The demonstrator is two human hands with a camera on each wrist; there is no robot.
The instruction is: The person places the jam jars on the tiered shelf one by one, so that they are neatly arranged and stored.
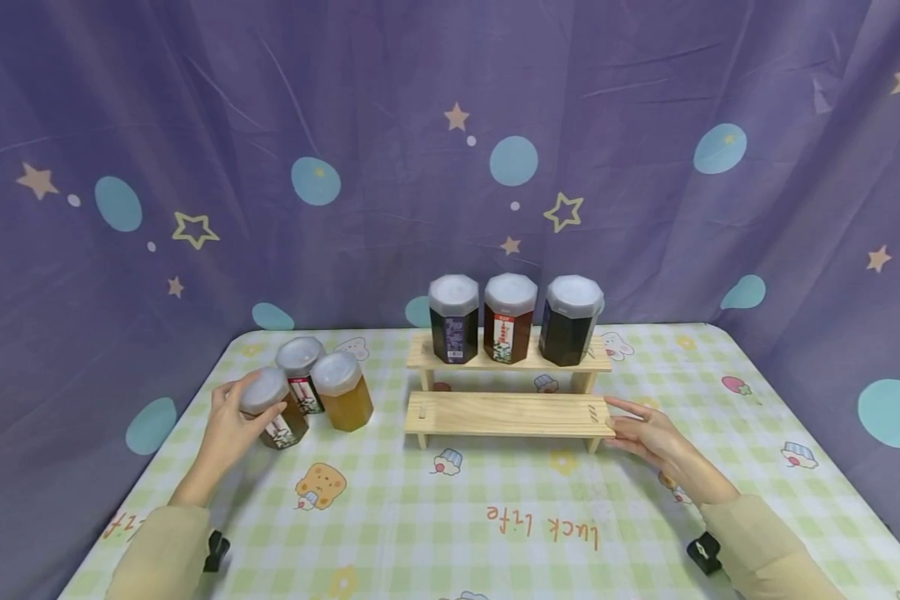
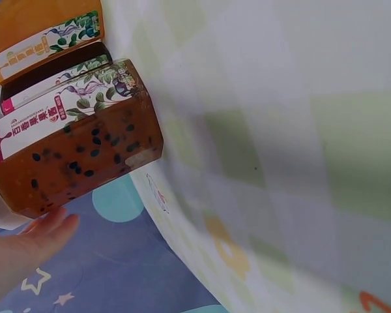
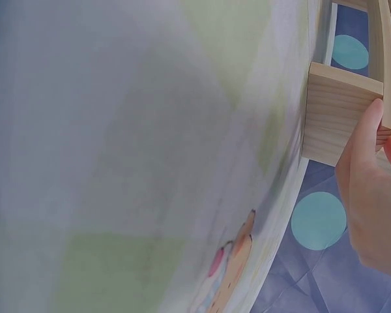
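My left hand [image 1: 228,429] spreads thumb and fingers around the white lid of a jar of jam [image 1: 288,427] at the left of the table. In the left wrist view this jar [image 2: 91,153] shows reddish-brown contents with dark seeds and a white label. Right behind it stand a dark jar [image 1: 309,395] and an amber jar [image 1: 348,406]. My right hand [image 1: 656,442] pinches the right end of a two-step wooden rack [image 1: 506,414] at its lower board. The right wrist view has the fingertips at the board's end, beside the wooden leg [image 3: 342,111].
On the rack's upper step stand three dark jars with white lids: a left one [image 1: 454,329], a middle one [image 1: 506,329] and a right one [image 1: 567,333]. A checked tablecloth [image 1: 420,508] covers the table. A purple curtain [image 1: 390,100] hangs behind and at both sides.
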